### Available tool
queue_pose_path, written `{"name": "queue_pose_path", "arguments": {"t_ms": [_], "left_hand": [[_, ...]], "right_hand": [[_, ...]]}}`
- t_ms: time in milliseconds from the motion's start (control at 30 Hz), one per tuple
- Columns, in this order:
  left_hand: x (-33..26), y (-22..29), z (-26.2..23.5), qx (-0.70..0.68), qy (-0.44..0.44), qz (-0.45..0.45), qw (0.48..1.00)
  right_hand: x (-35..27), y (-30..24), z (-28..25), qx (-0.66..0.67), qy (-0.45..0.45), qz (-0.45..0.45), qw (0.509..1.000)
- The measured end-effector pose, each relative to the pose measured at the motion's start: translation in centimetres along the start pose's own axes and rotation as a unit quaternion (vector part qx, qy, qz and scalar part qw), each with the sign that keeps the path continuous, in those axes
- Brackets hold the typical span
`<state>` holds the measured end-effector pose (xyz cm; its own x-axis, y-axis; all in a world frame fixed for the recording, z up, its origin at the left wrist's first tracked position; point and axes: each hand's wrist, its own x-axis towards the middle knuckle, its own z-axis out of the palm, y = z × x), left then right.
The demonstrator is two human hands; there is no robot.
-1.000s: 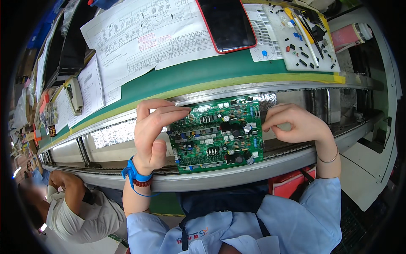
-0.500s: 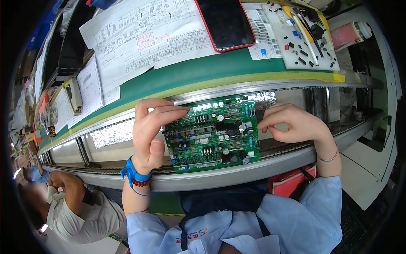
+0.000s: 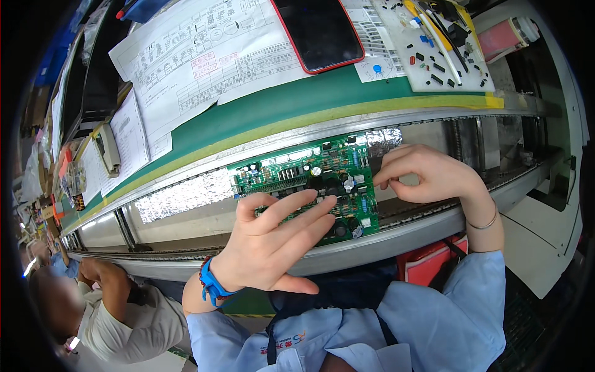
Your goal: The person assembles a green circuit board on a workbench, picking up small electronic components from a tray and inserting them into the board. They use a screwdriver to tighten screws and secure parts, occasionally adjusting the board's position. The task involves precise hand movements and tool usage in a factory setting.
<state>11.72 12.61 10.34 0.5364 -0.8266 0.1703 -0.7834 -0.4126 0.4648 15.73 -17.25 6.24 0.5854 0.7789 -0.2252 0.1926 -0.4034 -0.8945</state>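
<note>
A green circuit board (image 3: 279, 168), crowded with capacitors, resistors and rows of pins, lies across the metal rails in front of me. My left hand (image 3: 273, 239) reaches over its lower left part, fingers stretched out and thumb apart, with the fingertips among the parts near the board's middle. Part of the board is hidden beneath that hand. At the right edge of the board, my right hand (image 3: 427, 173) has its fingers curled, thumb and forefinger closed at the edge. A blue wrist strap (image 3: 214, 284) circles my left wrist.
Two metal rails (image 3: 434, 220) with chains run left to right. Beyond them, a green bench (image 3: 297, 102) carries printed sheets (image 3: 204, 56), a red-edged phone (image 3: 319, 34) and a white tray (image 3: 424, 77) of small components and pens. Another person (image 3: 133, 316) sits at the lower left.
My left hand has left the board's left edge and moved right and nearer, over its middle. My right hand stays at the right edge. The whole view has shifted slightly.
</note>
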Motion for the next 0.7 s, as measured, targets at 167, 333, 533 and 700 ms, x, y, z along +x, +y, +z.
{"name": "queue_pose_path", "arguments": {"t_ms": [167, 333, 533, 700], "left_hand": [[0.31, 0.47, 0.71, 0.033, -0.007, 0.003, 0.999], [0.39, 0.43, 1.04, 0.05, -0.008, -0.016, 0.999], [0.7, 0.54, 1.06, 0.064, -0.011, -0.022, 0.998], [0.77, 0.37, 1.14, 0.055, -0.013, -0.028, 0.998]], "right_hand": [[0.04, -0.03, 0.01, -0.008, -0.002, -0.002, 1.0], [0.05, -0.02, 0.24, 0.007, 0.012, 0.001, 1.0], [-0.1, 0.19, 0.16, -0.006, 0.01, -0.006, 1.0], [-0.01, 0.17, 0.13, -0.003, 0.015, -0.015, 1.0]]}}
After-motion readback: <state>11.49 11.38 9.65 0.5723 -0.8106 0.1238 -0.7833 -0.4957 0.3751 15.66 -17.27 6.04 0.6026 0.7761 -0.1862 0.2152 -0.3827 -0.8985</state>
